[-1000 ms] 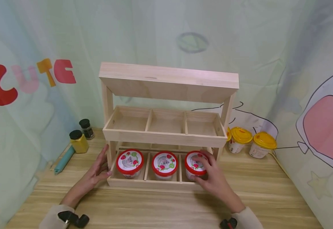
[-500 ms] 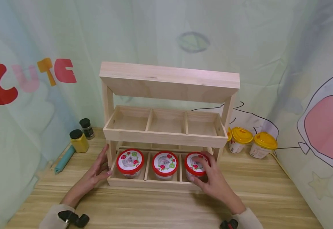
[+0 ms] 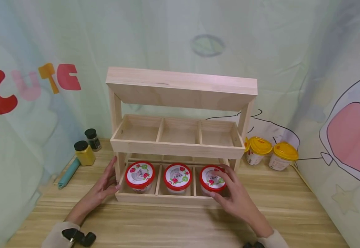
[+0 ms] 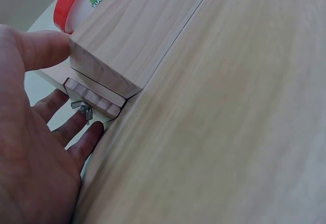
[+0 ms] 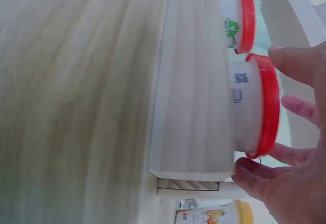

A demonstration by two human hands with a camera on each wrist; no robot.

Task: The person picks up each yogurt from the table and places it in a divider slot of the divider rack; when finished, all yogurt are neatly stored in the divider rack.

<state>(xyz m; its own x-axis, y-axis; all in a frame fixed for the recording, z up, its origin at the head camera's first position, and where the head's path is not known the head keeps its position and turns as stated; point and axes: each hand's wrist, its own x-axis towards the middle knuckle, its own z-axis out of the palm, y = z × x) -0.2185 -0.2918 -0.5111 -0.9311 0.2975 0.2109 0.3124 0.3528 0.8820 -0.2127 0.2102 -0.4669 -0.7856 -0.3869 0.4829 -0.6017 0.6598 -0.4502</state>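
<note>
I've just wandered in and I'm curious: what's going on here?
A person is busy at a wooden rack. The right hand is spread around the rightmost red-rimmed tub in the lower front tray; whether it grips the tub is hard to tell. The left hand rests at that tray's left end. The left tub and middle tub sit in their own compartments.

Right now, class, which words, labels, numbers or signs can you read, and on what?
"CUTE": on the left of the backdrop.
"XIAODEYI": on the left red-lidded tub.
Too small or blurred: print on the red lids, yellow-lidded tubs, dark jar; square codes on the right red-lidded tub.
</note>
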